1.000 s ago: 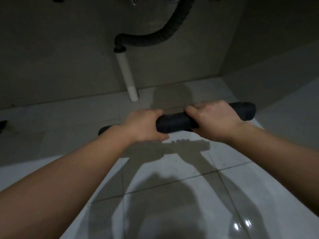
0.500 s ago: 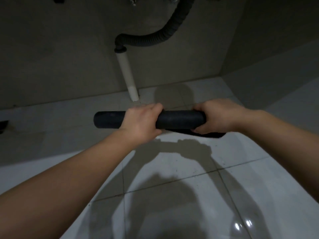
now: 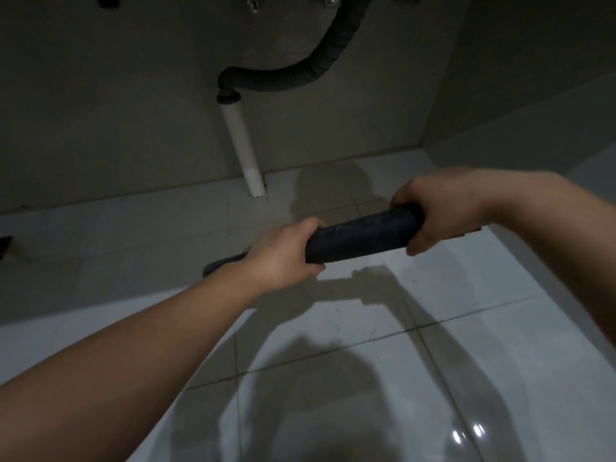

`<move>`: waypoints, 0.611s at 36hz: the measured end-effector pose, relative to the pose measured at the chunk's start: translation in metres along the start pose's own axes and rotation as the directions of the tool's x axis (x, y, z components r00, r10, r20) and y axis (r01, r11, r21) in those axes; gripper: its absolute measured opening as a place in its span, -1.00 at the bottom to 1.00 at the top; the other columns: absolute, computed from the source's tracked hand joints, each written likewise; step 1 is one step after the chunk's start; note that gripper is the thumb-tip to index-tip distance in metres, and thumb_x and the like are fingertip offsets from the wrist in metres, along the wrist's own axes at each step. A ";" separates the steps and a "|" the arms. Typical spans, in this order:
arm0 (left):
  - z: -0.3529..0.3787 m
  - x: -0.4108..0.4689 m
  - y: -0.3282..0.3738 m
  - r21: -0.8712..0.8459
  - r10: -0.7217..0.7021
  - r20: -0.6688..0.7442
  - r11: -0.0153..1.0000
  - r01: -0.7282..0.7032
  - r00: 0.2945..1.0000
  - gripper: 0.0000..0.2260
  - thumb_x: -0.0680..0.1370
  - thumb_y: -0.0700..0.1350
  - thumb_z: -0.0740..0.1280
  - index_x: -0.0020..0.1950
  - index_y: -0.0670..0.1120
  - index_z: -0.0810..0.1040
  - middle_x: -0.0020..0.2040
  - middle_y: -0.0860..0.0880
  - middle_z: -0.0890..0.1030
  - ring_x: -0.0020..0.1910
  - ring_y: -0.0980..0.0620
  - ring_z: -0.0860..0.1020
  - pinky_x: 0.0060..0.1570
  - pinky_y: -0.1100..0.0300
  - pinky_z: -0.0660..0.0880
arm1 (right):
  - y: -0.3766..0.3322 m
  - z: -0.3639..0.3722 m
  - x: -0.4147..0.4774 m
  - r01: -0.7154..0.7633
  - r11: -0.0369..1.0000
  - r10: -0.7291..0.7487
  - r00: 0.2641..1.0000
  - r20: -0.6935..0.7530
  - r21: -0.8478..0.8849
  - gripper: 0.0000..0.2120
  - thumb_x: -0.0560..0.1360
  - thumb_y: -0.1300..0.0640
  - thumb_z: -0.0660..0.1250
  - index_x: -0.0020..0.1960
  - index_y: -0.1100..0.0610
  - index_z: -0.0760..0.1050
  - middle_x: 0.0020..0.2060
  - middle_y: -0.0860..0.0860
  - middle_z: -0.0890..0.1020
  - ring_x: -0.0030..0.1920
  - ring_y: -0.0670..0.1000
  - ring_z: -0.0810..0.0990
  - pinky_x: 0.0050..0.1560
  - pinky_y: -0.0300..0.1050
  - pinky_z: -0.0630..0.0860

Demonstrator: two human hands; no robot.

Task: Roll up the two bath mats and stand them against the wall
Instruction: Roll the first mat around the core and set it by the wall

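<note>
Both of my hands hold a dark bath mat [image 3: 363, 236] rolled into a tight tube, above the white tiled floor. The tube is tilted, its right end higher. My left hand [image 3: 283, 258] wraps its lower left part, and my right hand [image 3: 440, 211] covers its upper right end. A dark rounded end [image 3: 220, 266] shows left of my left wrist; I cannot tell whether it belongs to this roll or to another one. A dark sliver [image 3: 475, 230] peeks out under my right wrist. The grey wall [image 3: 100, 128] stands beyond the hands.
A white drain pipe [image 3: 243, 145] runs down the wall to the floor, joined to a black corrugated hose [image 3: 300, 78]. A second wall [image 3: 533, 95] forms a corner at the right. A dark object [image 3: 5, 245] sits at the far left edge. The glossy floor tiles [image 3: 366, 395] reflect light.
The roll was lifted off the floor and shifted left, then tilted so its right end rose. My right hand moved up and right onto the roll's end.
</note>
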State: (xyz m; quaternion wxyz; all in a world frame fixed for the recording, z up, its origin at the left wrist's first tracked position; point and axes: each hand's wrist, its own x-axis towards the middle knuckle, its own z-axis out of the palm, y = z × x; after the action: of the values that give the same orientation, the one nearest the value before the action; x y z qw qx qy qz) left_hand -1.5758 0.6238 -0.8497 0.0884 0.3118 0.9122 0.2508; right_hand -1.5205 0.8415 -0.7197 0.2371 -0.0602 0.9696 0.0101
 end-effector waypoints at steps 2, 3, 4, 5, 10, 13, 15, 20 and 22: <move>0.002 0.001 0.009 -0.103 -0.013 0.040 0.995 0.017 0.999 -0.45 0.31 0.04 0.52 0.21 0.11 0.35 0.09 0.02 0.58 0.02 -0.01 0.56 0.01 0.07 0.53 | -0.004 -0.006 -0.003 0.015 0.995 -0.020 0.998 -0.058 -0.100 -0.69 0.30 -0.08 0.51 -0.01 -0.12 0.51 -0.29 -0.13 0.57 -0.31 -0.13 0.54 -0.25 -0.14 0.54; 0.003 0.002 0.016 -0.167 -0.023 0.063 0.985 0.033 0.998 -0.42 0.31 0.05 0.53 0.24 0.09 0.34 0.11 0.04 0.56 0.03 0.02 0.55 0.00 0.14 0.52 | -0.008 -0.008 -0.005 0.017 0.986 -0.030 0.996 -0.078 -0.168 -0.70 0.29 -0.07 0.50 -0.02 -0.13 0.51 -0.28 -0.13 0.57 -0.27 -0.11 0.55 -0.17 -0.08 0.56; 0.005 0.002 0.024 -0.247 -0.034 0.084 0.968 0.054 0.996 -0.39 0.32 0.03 0.54 0.27 0.08 0.34 0.12 0.05 0.55 0.04 0.06 0.54 -0.02 0.21 0.50 | -0.013 -0.011 -0.006 0.020 0.972 -0.041 0.995 -0.086 -0.233 -0.70 0.29 -0.06 0.50 -0.03 -0.12 0.50 -0.27 -0.12 0.56 -0.25 -0.09 0.55 -0.14 -0.06 0.57; 0.008 0.003 0.033 -0.328 -0.038 0.095 0.942 0.067 0.995 -0.38 0.33 -0.01 0.55 0.29 0.06 0.35 0.14 0.05 0.54 0.07 0.08 0.53 -0.01 0.27 0.47 | -0.017 -0.014 -0.007 0.022 0.954 -0.050 0.995 -0.088 -0.299 -0.70 0.29 -0.05 0.50 -0.03 -0.12 0.50 -0.27 -0.11 0.56 -0.24 -0.08 0.55 -0.13 -0.06 0.57; 0.044 0.006 0.057 -0.563 -0.104 0.124 0.811 0.157 0.987 -0.47 0.30 -0.08 0.57 0.18 0.10 0.42 0.12 0.05 0.58 0.10 0.08 0.56 0.11 0.08 0.51 | -0.027 -0.036 -0.016 0.013 0.909 -0.065 0.992 -0.112 -0.417 -0.55 0.23 -0.13 0.51 0.08 -0.09 0.51 -0.23 -0.10 0.56 -0.25 -0.05 0.52 -0.19 -0.08 0.54; 0.060 0.001 0.064 -0.650 -0.146 0.080 0.742 0.163 0.986 -0.50 0.32 -0.08 0.56 0.16 0.11 0.42 0.07 0.11 0.58 0.03 0.18 0.55 -0.02 0.21 0.52 | -0.020 -0.048 -0.028 0.115 0.987 -0.134 0.975 -0.180 -0.114 -0.53 0.30 -0.16 0.49 0.16 -0.12 0.47 -0.17 -0.17 0.57 -0.21 -0.13 0.53 -0.24 -0.16 0.49; 0.068 -0.001 0.070 -0.700 -0.190 0.055 0.692 0.174 0.980 -0.50 0.32 -0.09 0.57 0.15 0.09 0.42 0.06 0.11 0.58 0.03 0.15 0.56 0.00 0.18 0.52 | -0.016 -0.048 -0.033 0.218 0.969 -0.177 0.941 -0.287 0.118 -0.65 0.37 -0.12 0.45 0.12 -0.09 0.52 -0.13 -0.16 0.61 -0.15 -0.14 0.58 -0.17 -0.16 0.56; 0.093 -0.001 0.080 -0.763 -0.298 0.083 0.595 0.253 0.951 -0.51 0.25 -0.12 0.60 0.01 0.16 0.42 -0.01 0.09 0.59 0.03 0.02 0.58 0.07 -0.06 0.55 | -0.019 -0.026 -0.029 0.330 0.840 -0.101 0.875 -0.473 0.431 -0.79 0.50 -0.09 0.31 -0.01 0.00 0.61 -0.17 -0.06 0.65 -0.15 -0.11 0.61 -0.10 -0.13 0.59; 0.106 -0.004 0.079 -0.763 -0.305 0.092 0.590 0.264 0.948 -0.53 0.27 -0.14 0.59 -0.03 0.17 0.41 -0.05 0.11 0.57 0.02 0.02 0.57 0.08 -0.03 0.54 | -0.024 -0.010 -0.021 0.303 0.835 -0.079 0.892 -0.445 0.459 -0.67 0.51 -0.18 0.22 0.03 0.03 0.60 -0.12 0.01 0.65 -0.10 -0.03 0.61 -0.06 -0.06 0.56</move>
State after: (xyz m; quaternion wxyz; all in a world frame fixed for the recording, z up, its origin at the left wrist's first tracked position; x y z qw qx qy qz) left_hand -1.4971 0.7181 -0.9003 0.2288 0.0887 0.7588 0.6034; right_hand -1.5035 0.8195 -0.7005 0.0367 -0.0937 0.9524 -0.2877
